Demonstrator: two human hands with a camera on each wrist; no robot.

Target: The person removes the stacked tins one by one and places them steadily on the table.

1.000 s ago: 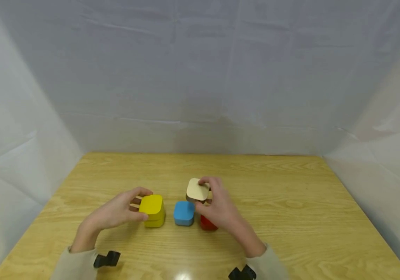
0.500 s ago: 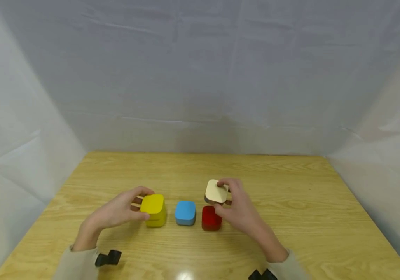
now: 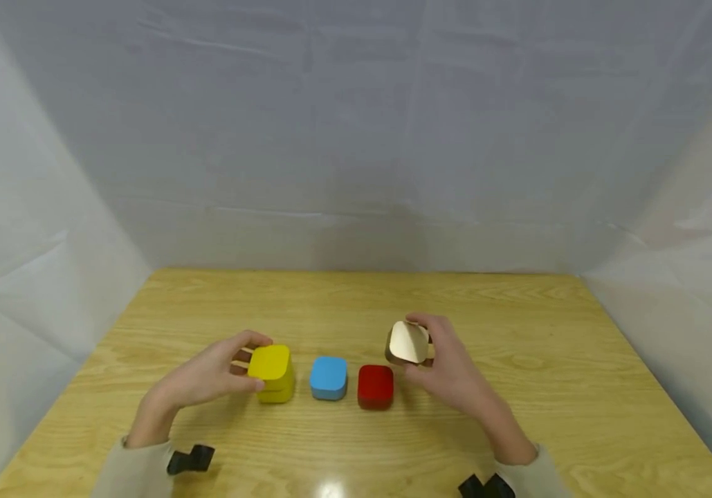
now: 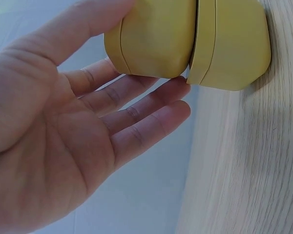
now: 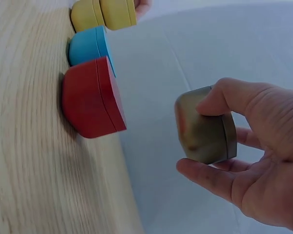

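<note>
Two yellow blocks stand stacked on the wooden table; my left hand (image 3: 256, 362) pinches the upper yellow block (image 3: 270, 362) between thumb and fingers. In the left wrist view the fingers (image 4: 151, 100) lie along the far side of that upper block (image 4: 156, 39), above the lower one (image 4: 234, 44). A blue block (image 3: 329, 377) and a red block (image 3: 375, 386) sit in a row to its right. My right hand (image 3: 416, 348) holds a tan block (image 3: 405, 342) tilted in the air, just right of the red block. The right wrist view shows thumb and fingers curled round this tan block (image 5: 202, 126).
The light wooden table (image 3: 356, 304) is closed in by white cloth walls at the back and on both sides. Black wrist mounts (image 3: 190, 458) sit on the sleeves near the front edge. In the right wrist view the red block (image 5: 90, 97) and the blue block (image 5: 88, 45) touch.
My right hand has carried the tan block rightward, from above the blue and red blocks to right of the red one, tilting it. The left hand has stayed on the yellow block.
</note>
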